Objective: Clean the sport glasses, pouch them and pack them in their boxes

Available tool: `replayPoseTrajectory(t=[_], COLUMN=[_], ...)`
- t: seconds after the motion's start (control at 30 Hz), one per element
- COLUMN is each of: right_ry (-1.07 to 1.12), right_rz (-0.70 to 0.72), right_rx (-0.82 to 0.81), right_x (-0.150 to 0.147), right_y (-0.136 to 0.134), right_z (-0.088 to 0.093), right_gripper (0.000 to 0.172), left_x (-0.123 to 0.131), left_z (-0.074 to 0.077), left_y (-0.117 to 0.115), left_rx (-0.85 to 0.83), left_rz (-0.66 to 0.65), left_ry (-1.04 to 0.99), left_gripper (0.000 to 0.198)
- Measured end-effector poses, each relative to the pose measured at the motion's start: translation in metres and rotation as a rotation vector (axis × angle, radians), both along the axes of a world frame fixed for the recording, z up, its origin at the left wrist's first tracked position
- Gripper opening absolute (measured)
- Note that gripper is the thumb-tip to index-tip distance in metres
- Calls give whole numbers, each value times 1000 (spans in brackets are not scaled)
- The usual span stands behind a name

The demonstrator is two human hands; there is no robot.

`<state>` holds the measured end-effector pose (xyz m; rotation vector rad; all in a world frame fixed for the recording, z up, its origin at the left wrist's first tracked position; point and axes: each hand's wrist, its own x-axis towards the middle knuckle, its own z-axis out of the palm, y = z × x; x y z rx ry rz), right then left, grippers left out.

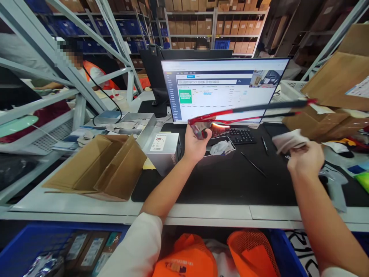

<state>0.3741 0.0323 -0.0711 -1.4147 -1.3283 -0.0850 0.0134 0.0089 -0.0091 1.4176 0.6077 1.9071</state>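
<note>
Red-framed glasses (213,115) with long dark temples are held up in front of the monitor. My left hand (197,144) is closed on their front end, and the temples stretch to the right. Over the right side of the black mat (225,188), my right hand (306,159) grips a crumpled light cloth (290,141). Below the glasses lies an open box with a crumpled grey-white wrapping (221,147) in it. A grey product box (163,154) with a label stands just left of my left hand.
An open cardboard box (115,169) stands at the left. Behind the mat are a keyboard (242,135) and a monitor (219,92). A pen (264,146) and a thin black rod (253,164) lie on the mat. Cartons (319,119) are at the right; a person (95,73) is at the far left.
</note>
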Motion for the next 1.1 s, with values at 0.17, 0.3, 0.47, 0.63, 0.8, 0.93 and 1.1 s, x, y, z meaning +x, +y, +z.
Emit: replayPoseTrajectory(t=[0.17,0.3,0.47,0.63,0.8,0.93,1.1], right_ry=[-69,-383,-154,-307,-637,-699,-650], right_rz=[81,586,717,577,430,361,361], right_rx=[279,118,238,358,327,405,487], right_x=[-120,-194,-194,-183,-182,-174,-157], right_y=[-57,-71,-49,-31,-29,-19,16], right_z=[26,49,47,37,37,21,6], right_gripper=[25,13,16,26,24,8,10], left_x=[23,28,23,25,32,41,32], left_z=[-10,-17,-19,-17,-16,-23,-19], left_y=[-5,-9,-3,1,-10,-15,1], left_rx=[-47,-123,-179,-216,-282,-317,-386], left_rz=[10,-6,-69,-136,-103,-207,-240], left_ry=[-46,-22,-101,-150,-133,-128,-262], left_gripper=[51,57,48,40,52,65,65])
